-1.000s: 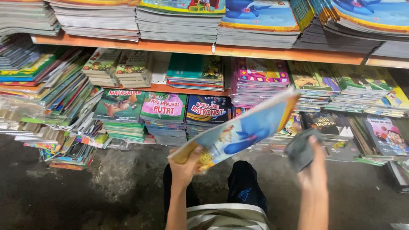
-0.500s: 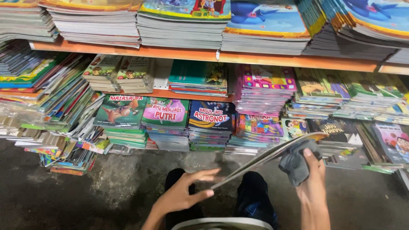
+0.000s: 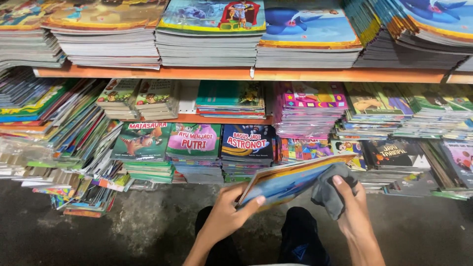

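Two hands meet on one thin, glossy children's book with a blue picture cover (image 3: 290, 181), held low before the shelves. In the head view, the book lay steeply tilted a second ago and the left hand had let go; now the left hand (image 3: 227, 216) pinches its near corner again, fingers curled under. The right hand (image 3: 351, 207) presses a crumpled grey cloth (image 3: 331, 193) to the cover, apparently wiping it. Orange wooden shelves (image 3: 236, 74) carry flat stacks of similar books (image 3: 209, 47).

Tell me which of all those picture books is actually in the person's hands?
The thin blue-covered book, pinched at its lower corner by the left hand while the right hand presses a grey cloth on it. The others sit stacked.
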